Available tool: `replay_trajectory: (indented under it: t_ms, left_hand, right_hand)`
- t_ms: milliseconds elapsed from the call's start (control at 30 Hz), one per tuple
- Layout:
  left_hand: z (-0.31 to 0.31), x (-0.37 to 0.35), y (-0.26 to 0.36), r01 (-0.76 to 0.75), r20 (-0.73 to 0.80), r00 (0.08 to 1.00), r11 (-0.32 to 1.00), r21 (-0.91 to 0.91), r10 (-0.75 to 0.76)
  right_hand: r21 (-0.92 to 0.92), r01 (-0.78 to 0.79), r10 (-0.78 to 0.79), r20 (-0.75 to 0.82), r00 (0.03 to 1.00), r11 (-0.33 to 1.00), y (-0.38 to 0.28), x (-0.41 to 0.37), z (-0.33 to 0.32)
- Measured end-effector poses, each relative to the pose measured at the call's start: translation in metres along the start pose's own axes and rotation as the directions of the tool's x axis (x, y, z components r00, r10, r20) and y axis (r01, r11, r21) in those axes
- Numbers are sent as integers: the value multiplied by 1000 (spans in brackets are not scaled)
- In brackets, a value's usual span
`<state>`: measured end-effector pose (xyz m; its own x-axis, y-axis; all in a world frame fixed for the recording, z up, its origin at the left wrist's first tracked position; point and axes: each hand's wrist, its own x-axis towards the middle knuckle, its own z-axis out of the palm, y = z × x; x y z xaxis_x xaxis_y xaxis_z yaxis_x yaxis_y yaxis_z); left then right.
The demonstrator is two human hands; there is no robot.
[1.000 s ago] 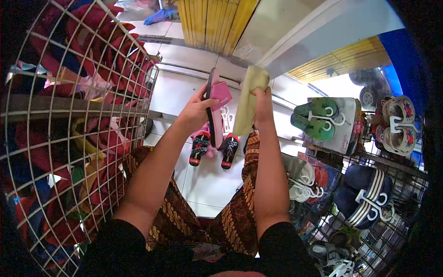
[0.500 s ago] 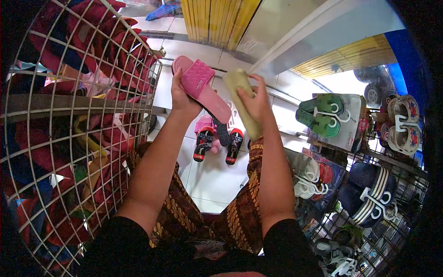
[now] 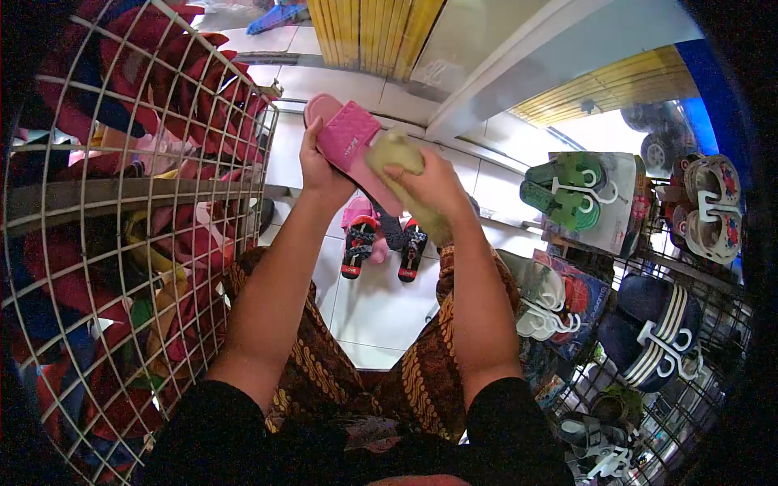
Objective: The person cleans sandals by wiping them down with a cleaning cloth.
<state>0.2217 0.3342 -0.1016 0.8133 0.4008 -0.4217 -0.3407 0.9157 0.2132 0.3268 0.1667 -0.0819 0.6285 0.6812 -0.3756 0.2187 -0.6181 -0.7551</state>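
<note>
- My left hand [image 3: 324, 174]: fingers clasp the pink sandal [image 3: 348, 148] by its edge, tilted, above the floor [image 3: 366, 317].
- My right hand [image 3: 433, 185]: fingers bunch the pale cloth [image 3: 395, 154] against its footbed [image 3: 371, 180], beside the strap [image 3: 348, 130].
- Best: brace firmly, press evenly.
- Farther out: black-and-red sandals [image 3: 356, 251] below.

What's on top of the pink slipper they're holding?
The pink slipper has a pink strap, and the right hand holds a yellowish cloth over part of it. What the cloth covers can't be seen.

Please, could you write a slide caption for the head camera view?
Among displayed footwear, left hand holds a pink sandal, right hand a yellowish cloth.
</note>
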Motion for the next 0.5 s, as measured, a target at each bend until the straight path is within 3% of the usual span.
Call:
replay_trajectory:
  t_ms: [33, 100, 167, 200, 333, 433, 500]
  left_hand:
    - [4, -3, -1, 0, 15, 1000, 1000, 19, -1]
    - [9, -9, -2, 1, 39, 999, 998, 55, -3]
    - [2, -2, 0, -31, -29, 999, 999, 22, 31]
    - [3, -1, 1, -48, -62, 997, 999, 6, 48]
    - [3, 1, 0, -48, -4, 999, 998, 50, 49]
    - [-6, 7, 10, -78, 7, 997, 997, 2, 78]
    - [-4, 8, 11, -95, 1, 995, 995, -21, 95]
  right_hand:
    - [52, 45, -47, 37, 998, 998, 4, 0, 2]
    - [140, -47, 20, 190, 982, 989, 17, 5, 3]
    - [113, -85, 62, 190, 980, 990, 27, 9, 1]
    - [48, -77, 72, 111, 991, 996, 23, 8, -1]
    - [2, 33, -33, -63, 997, 999, 7, 3, 4]
    - [30, 20, -24, 123, 992, 999, 3, 2, -2]
    - [-10, -78, 78, 43, 996, 997, -1, 3, -8]
